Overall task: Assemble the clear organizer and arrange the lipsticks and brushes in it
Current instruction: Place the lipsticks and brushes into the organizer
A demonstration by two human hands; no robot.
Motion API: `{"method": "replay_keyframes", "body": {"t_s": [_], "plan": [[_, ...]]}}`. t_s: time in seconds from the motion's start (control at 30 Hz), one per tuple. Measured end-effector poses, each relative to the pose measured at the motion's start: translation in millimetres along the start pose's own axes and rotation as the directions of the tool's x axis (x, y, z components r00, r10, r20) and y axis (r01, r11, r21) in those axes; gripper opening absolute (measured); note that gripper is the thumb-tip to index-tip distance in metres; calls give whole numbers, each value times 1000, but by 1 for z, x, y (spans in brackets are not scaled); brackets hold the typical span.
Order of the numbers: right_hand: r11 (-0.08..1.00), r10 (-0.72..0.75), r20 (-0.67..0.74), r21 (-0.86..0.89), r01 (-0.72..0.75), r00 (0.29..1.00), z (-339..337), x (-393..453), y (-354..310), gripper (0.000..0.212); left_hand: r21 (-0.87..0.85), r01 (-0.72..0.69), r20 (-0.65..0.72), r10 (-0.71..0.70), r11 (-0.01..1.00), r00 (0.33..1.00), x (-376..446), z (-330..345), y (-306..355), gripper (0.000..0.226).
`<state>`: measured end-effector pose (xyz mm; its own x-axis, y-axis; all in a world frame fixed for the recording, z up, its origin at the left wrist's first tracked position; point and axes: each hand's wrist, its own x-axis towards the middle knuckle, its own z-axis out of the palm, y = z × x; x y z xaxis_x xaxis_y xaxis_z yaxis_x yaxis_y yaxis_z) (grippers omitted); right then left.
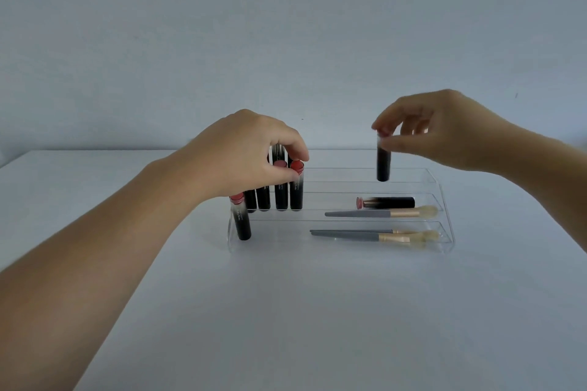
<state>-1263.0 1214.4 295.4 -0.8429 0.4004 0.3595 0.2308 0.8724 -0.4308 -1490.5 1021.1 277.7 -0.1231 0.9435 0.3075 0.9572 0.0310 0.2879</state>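
Lipsticks going upright into the stepped clear acrylic organizer [444, 200] on the white table [286, 311].

The left hand [247, 152] pinches the red cap of a standing black lipstick tube [296, 187]; the right hand [444, 130] pinches another dark lipstick tube [383, 165] by its top above the back tier. Both tubes look light, rigid and slick, so the cap end seems the best hold. Grey-handled brushes [378, 235] lie in front.

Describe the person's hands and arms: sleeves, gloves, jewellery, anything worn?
Both arms are bare up to the frame edge, with no sleeves in view. The left hand and right hand wear no gloves, and no rings, watch or bracelets show on the fingers or wrists. No markings or tape are visible.
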Motion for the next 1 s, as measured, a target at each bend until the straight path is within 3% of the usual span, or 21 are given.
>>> {"method": "replay_keyframes", "body": {"t_s": [0.2,0.43,0.6,0.8,0.9,1.0], "plan": [[965,35,-122,262,-2,992,8,-4,-19,12,-36,-17,-55,15,999,998,-5,-2,1,18],[885,44,-89,465,3,995,34,-9,-53,19,-117,-73,-175,51,990,983,-25,-11,6,20],[796,10,-65,604,32,998,55,-8,-82,29,-188,-82,-269,29,979,963,-42,-7,18,39],[821,-2,-63,569,38,998,70,-4,-98,39,-220,-72,-318,-2,973,948,-49,2,17,33],[851,7,-55,525,23,998,66,-3,-88,31,-230,-73,-349,-12,970,937,-52,1,12,32],[983,-58,-17,172,60,998,52,-7,-62,14,-204,-79,-352,2,976,936,-55,1,6,33]]}}
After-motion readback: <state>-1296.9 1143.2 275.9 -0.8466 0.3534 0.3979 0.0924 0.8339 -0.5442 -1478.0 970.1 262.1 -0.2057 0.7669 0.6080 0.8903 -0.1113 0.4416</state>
